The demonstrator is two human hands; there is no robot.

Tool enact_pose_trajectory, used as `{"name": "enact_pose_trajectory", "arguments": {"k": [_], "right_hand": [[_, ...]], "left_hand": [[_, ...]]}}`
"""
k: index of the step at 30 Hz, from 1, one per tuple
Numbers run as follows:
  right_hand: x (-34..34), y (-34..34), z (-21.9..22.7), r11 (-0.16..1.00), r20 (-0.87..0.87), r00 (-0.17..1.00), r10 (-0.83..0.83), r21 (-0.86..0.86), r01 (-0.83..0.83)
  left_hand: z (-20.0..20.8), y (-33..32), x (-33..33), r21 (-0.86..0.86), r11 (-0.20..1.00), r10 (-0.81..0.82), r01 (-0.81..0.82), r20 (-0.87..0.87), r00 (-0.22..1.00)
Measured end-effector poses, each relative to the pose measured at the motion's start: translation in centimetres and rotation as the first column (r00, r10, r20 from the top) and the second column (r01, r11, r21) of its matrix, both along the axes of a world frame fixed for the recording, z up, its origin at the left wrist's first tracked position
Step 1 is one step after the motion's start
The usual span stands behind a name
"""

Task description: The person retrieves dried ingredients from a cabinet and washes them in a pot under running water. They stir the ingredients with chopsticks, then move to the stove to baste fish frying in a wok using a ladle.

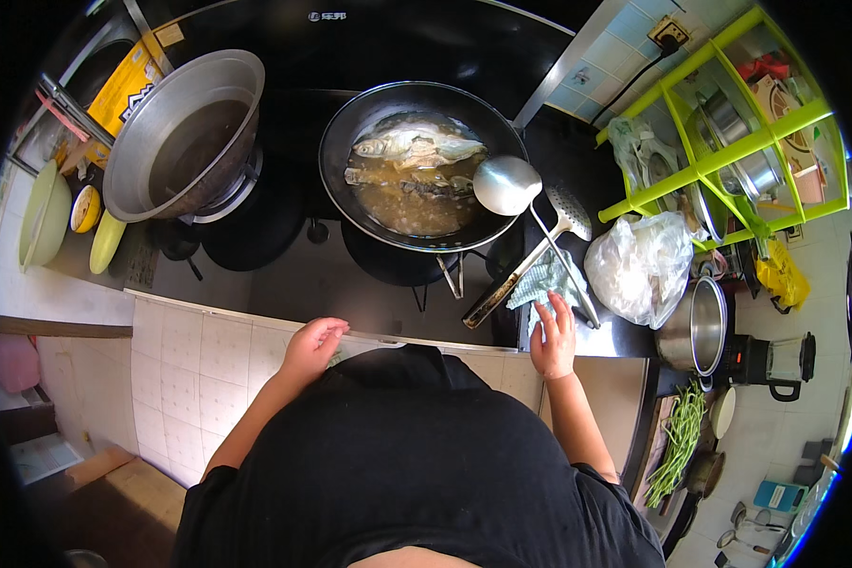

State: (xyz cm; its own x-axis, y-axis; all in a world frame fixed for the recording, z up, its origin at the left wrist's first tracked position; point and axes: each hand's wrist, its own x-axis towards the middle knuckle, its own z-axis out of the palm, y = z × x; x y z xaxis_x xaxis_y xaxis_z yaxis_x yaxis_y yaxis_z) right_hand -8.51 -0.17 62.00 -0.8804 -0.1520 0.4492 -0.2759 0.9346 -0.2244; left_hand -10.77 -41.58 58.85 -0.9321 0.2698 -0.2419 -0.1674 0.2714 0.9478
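My left hand (314, 346) is by the stove's front edge, fingers loosely stretched and holding nothing visible. My right hand (553, 343), fingers apart, is at the counter edge beside a pale green checked cloth (545, 280). Close to it passes the long handle of a ladle (507, 186), whose metal bowl lies over the right rim of a black wok (336, 180). In the wok, a whole fish (417, 142) and a darker piece (412, 180) sit in brownish liquid. A slotted turner (568, 212) lies right of the wok, its worn handle slanting toward me.
On the left burner stands a large grey pot (123, 175) with dark liquid. A clear plastic bag (640, 267), a steel pot (693, 327) and a green rack (701, 166) of cookware crowd the right. Further along are a blender (786, 358) and long green beans (677, 445).
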Motion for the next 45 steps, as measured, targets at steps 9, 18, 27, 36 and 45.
{"name": "enact_pose_trajectory", "arguments": {"k": [9,18,27,36,45], "right_hand": [[-0.2,0.1,-0.1,0.999,0.026,0.999,0.031,-0.016,-0.031],[-0.4,-0.6,0.0,0.998,0.032,0.998,0.062,-0.030,-0.061],[-0.3,-1.1,-0.4,0.995,0.069,0.994,0.082,-0.059,-0.078],[-0.3,-1.4,-0.4,0.997,0.068,0.994,0.080,-0.021,-0.079],[-0.2,-1.5,-0.4,0.996,0.106,0.991,0.081,-0.056,-0.076]], "left_hand": [[-0.5,0.2,0.3,0.012,1.000,-0.006,0.006,-0.010,1.000],[-0.5,0.3,0.4,0.030,0.999,0.045,-0.044,-0.044,0.998],[-0.8,0.0,0.2,0.026,0.999,0.038,-0.036,-0.069,0.997],[-1.0,-0.2,0.2,0.024,0.999,0.039,-0.038,-0.064,0.997],[-1.2,0.0,0.1,0.045,0.998,0.048,-0.045,-0.058,0.997]]}}
